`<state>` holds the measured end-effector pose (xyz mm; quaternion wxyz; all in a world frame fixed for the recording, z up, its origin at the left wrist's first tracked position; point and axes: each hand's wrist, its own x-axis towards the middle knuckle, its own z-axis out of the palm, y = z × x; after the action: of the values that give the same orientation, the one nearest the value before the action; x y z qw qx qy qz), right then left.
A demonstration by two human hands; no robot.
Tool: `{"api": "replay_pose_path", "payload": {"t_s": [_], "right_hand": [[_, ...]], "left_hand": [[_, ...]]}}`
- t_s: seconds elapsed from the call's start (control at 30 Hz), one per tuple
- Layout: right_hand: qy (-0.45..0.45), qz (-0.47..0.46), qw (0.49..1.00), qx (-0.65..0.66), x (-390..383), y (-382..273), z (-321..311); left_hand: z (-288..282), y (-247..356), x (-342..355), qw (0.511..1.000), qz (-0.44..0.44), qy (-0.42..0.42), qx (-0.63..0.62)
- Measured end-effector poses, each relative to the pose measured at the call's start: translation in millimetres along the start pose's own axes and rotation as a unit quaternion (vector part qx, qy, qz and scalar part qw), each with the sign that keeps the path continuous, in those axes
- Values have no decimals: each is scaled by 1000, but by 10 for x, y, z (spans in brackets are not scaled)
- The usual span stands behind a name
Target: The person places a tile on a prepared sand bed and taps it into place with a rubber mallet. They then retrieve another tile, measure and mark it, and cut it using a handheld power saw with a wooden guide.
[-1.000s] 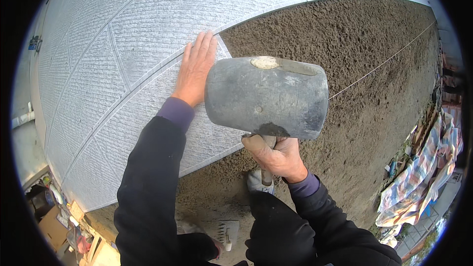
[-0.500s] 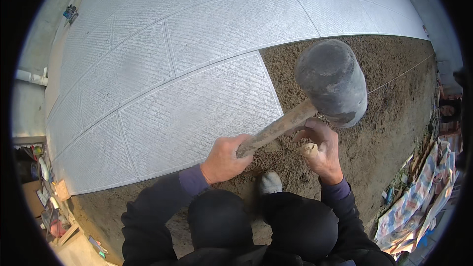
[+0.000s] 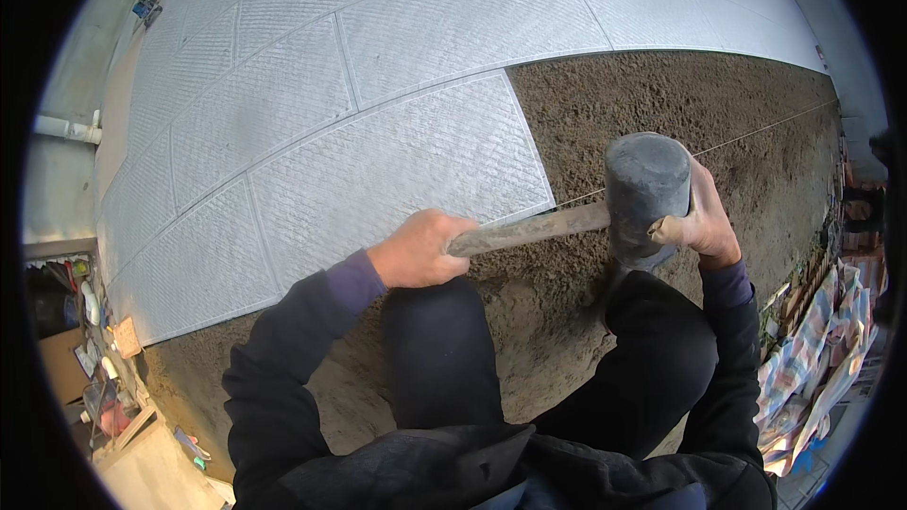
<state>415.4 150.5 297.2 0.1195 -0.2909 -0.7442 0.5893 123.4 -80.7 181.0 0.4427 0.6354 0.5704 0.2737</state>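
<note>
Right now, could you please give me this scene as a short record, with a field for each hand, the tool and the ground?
Tool: mallet with a dark grey head and a pale handle
Left hand: closed around the end of the handle
Right hand: holding the head at its right side
Ground: grey ridged tiles beside bare brown dirt
String: crosses the dirt, partly hidden by the mallet

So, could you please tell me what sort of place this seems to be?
Probably an outdoor paving site, perhaps a yard: grey slabs lie in rows beside rough brown ground, and a big mallet is in the person's hands.
</note>
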Motion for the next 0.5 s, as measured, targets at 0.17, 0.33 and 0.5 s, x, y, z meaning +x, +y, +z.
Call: {"api": "replay_pose_path", "payload": {"t_s": [0.17,0.33,0.5], "right_hand": [[114,38,992,43,9,771,-488],[196,43,977,77,167,1334,-1284],[67,58,993,78,666,1704,-1569]], "left_hand": [[59,-235,371,982,-13,169,83],[139,-309,974,962,-154,205,93],[597,147,1777,937,35,219,272]]}}
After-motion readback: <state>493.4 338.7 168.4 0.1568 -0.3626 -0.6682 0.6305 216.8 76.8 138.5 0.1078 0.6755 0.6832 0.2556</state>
